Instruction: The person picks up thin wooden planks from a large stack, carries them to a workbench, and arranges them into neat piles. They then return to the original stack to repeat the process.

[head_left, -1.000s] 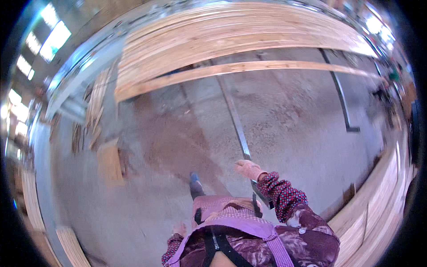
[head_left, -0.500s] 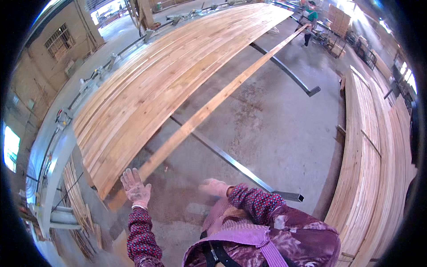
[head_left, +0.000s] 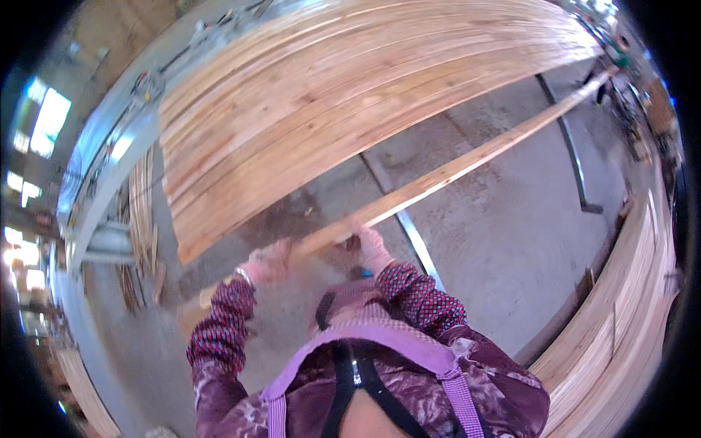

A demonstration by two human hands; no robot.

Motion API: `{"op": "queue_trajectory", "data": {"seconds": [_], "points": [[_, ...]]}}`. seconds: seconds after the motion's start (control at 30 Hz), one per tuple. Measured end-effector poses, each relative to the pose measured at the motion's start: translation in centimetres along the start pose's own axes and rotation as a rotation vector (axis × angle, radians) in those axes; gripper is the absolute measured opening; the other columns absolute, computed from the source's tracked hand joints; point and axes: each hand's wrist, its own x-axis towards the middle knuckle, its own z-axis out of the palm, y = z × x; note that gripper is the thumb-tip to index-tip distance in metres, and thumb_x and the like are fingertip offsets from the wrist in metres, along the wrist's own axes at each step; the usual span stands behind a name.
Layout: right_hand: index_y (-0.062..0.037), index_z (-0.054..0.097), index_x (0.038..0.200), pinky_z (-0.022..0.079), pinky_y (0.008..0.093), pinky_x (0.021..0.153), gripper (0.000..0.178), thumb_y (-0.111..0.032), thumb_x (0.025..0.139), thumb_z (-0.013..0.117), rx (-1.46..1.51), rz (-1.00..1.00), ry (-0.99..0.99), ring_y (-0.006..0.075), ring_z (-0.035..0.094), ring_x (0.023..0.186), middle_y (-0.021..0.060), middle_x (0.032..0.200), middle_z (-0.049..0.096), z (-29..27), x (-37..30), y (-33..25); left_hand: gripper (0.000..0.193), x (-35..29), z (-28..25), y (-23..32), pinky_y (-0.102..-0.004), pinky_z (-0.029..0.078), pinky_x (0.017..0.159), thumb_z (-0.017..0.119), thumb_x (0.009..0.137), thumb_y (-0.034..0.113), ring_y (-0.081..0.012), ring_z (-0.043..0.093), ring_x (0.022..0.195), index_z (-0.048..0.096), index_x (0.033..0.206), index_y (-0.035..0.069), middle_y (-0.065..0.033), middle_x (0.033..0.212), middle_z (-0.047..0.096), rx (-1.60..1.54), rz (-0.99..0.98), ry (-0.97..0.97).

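A long narrow wooden board (head_left: pixel 438 174) runs from beside my left forearm to the far right, apart from the wide row of boards. My left hand (head_left: pixel 270 261), in a pale pink glove and somewhat blurred, is closed round its near part. Farther along, my right hand (head_left: pixel 372 250), gloved alike, grips the board's near edge, with its fingertips partly hidden. At the far end, a person in green (head_left: pixel 619 64) stands by the board with a hand near it.
Beyond the board, a wide layer of planks (head_left: pixel 314 131) lies side by side. Metal bars (head_left: pixel 418 244) cross below the board. More stacked planks (head_left: pixel 613 314) lie at the right. Loose strips (head_left: pixel 142 212) stand by the pale machine frame (head_left: pixel 102 212) at left.
My left hand has gone from flat and open at the planks' edge to closed round the narrow board. My right hand has come up onto it. The view has turned left.
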Motion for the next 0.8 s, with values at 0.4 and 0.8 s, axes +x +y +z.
{"op": "queue_trajectory", "data": {"seconds": [0.4,0.8], "points": [[0.0019,0.065,0.097,0.058,0.0323,0.064,0.047,-0.044,0.088,0.068,-0.109,0.165,0.329,0.0194,0.067,0.072,0.01,0.084,0.065,5.2,7.2,-7.3,0.061,3.9,-6.8,-0.7,-0.0409,0.045,0.105,0.073,0.076,0.03,-0.0318,0.055,0.125,0.057,0.131,0.007,-0.0146,0.134,0.058,0.12,0.047,0.599],[-0.0047,0.063,0.092,0.054,0.0317,0.064,0.042,-0.046,0.091,0.069,-0.288,0.171,0.483,0.0142,0.062,0.071,0.0046,0.079,0.063,7.1,7.2,-3.7,0.051,6.6,-8.3,-4.8,-0.0455,0.045,0.106,0.05,0.093,0.021,-0.0362,0.049,0.131,0.045,0.141,0.005,-0.021,0.142,0.05,0.276,0.184,0.358]]}}
